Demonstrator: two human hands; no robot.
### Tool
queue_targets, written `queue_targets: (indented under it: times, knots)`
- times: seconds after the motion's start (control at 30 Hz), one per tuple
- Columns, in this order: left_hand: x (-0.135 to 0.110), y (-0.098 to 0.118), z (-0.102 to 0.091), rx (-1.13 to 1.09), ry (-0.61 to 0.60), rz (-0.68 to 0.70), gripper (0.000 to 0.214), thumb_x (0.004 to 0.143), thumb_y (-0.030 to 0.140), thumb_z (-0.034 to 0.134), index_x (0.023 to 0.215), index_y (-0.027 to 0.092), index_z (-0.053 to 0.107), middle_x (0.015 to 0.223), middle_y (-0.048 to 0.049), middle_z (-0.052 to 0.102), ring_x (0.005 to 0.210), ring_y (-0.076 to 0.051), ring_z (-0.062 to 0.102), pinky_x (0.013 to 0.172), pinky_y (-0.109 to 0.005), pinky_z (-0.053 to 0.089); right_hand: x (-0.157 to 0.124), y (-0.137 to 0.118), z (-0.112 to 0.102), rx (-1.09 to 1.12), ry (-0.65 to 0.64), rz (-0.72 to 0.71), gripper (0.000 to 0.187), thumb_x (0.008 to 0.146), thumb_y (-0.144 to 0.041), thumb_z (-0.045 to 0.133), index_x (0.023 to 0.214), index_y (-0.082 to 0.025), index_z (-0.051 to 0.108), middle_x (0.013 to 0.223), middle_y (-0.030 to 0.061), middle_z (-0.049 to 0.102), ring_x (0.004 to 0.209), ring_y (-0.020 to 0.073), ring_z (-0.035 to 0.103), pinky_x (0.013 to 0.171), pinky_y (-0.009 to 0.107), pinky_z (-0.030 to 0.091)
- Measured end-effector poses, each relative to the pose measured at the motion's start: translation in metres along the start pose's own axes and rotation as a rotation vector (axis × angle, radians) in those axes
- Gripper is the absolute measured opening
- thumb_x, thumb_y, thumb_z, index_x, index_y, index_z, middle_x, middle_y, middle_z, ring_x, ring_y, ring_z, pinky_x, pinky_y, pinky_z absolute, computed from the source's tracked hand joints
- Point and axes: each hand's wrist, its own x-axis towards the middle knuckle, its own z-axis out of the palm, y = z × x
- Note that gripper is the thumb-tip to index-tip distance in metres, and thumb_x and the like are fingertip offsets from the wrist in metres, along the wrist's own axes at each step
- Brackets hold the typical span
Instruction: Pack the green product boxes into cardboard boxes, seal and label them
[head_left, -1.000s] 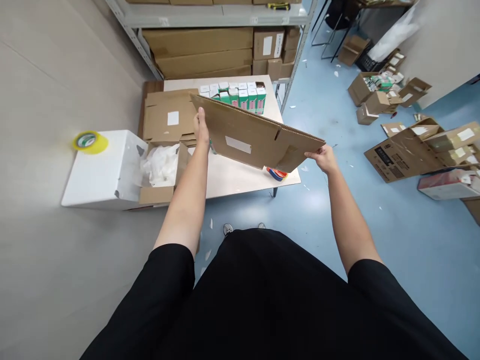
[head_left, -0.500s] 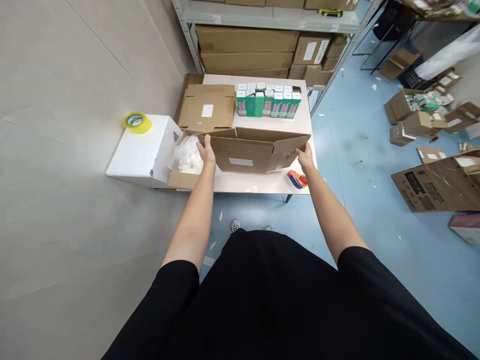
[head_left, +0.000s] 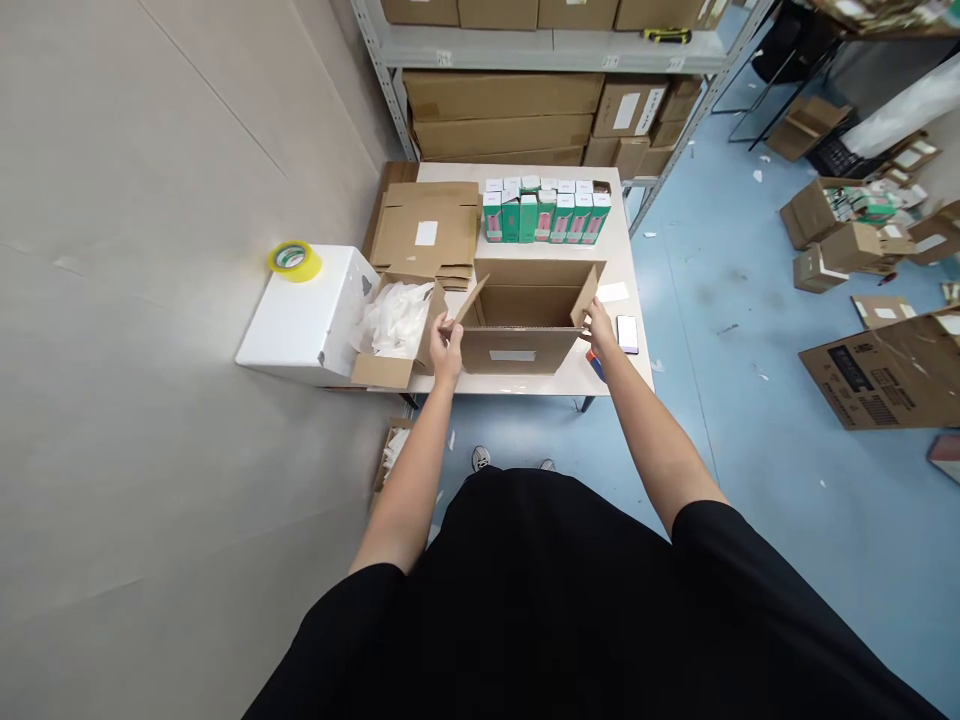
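Observation:
An open cardboard box (head_left: 517,341) stands squared up on the table (head_left: 621,280), its opening facing upward and a white label on its near wall. My left hand (head_left: 448,347) pinches the flap at its left end. At the right end, my right hand (head_left: 598,328) has its fingers closed on the other flap. A red and blue tape dispenser (head_left: 595,365) lies partly hidden below my right hand. Left of my left hand is an open carton (head_left: 382,371) with white plastic wrapping (head_left: 399,318) inside.
Behind the box stand green-and-white small boxes (head_left: 528,217) in rows. Flattened cartons (head_left: 426,212) lie at the back left. A yellow tape roll (head_left: 295,261) rests on a white box (head_left: 296,315). A phone (head_left: 628,334) lies at right. A shelf (head_left: 525,48) borders the table's far side.
The box was partly collapsed and has been spread into a rectangular shape, now lower on the table. My hands have come closer together. The phone has come into sight.

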Motion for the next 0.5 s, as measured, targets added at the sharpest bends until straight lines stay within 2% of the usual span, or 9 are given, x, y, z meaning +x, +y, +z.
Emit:
queue_targets:
  times: [0.1,0.2,0.27,0.37,0.5]
  knots:
    - [-0.023,0.006,0.003,0.062,0.004,0.034,0.062,0.100,0.063,0.057,0.148,0.023,0.052,0.145,-0.0150,0.063,0.139,-0.026,0.059,0.120,-0.042,0.043,-0.007,-0.002,0.000,0.035,-0.004,0.079,0.072,0.086,-0.057,0.064,0.156,-0.047,0.046,0.153,-0.0006,0.061,0.122,0.0268,0.068,0.093,0.043,0.060]
    - [-0.034,0.010,0.002,0.140,-0.040,0.043,0.059,0.100,0.060,0.060,0.146,0.024,0.055,0.149,-0.0134,0.061,0.141,-0.026,0.057,0.121,-0.041,0.043,-0.013,-0.005,-0.003,0.050,-0.054,0.090,0.081,0.082,-0.055,0.074,0.157,-0.040,0.047,0.152,0.0025,0.063,0.118,0.0272,0.070,0.092,0.043,0.061]
    - [-0.032,0.009,-0.003,0.173,-0.059,-0.013,0.059,0.097,0.061,0.064,0.144,0.024,0.058,0.147,-0.0129,0.063,0.140,-0.027,0.058,0.119,-0.043,0.045,-0.017,-0.007,-0.004,0.041,-0.104,0.068,0.084,0.079,-0.048,0.080,0.156,-0.039,0.049,0.149,0.0031,0.066,0.117,0.0263,0.071,0.096,0.044,0.060]
    - [-0.023,0.002,-0.014,0.153,-0.067,-0.097,0.059,0.095,0.063,0.067,0.139,0.024,0.063,0.141,-0.0132,0.067,0.137,-0.028,0.061,0.117,-0.043,0.048,-0.020,-0.009,-0.002,0.014,-0.141,0.041,0.079,0.077,-0.041,0.082,0.151,-0.041,0.055,0.150,0.0010,0.065,0.119,0.0236,0.070,0.103,0.047,0.057]
    - [-0.015,-0.005,-0.023,0.119,-0.110,-0.077,0.058,0.094,0.067,0.065,0.131,0.022,0.069,0.133,-0.0133,0.072,0.130,-0.029,0.066,0.114,-0.043,0.050,-0.020,-0.010,0.001,0.020,-0.119,0.033,0.076,0.075,-0.037,0.085,0.146,-0.041,0.060,0.153,0.0013,0.063,0.119,0.0235,0.070,0.101,0.047,0.059]
